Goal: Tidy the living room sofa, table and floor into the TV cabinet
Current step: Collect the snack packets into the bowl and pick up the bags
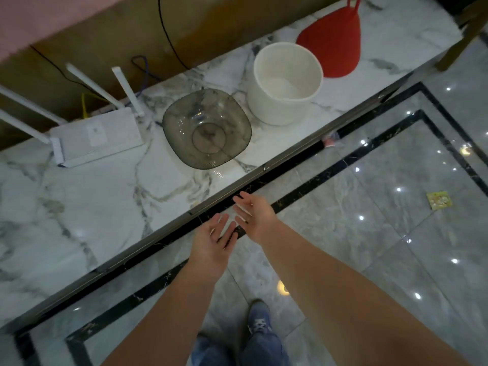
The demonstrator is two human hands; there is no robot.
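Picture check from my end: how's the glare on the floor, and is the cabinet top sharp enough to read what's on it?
Head view: the glossy floor tiles are scattered with bright pinpoint reflections; the glass bowl, white bucket and router on the marble cabinet top read clearly, though wide-angle bending slants the cabinet's edge; the left hand and right hand are slightly soft.
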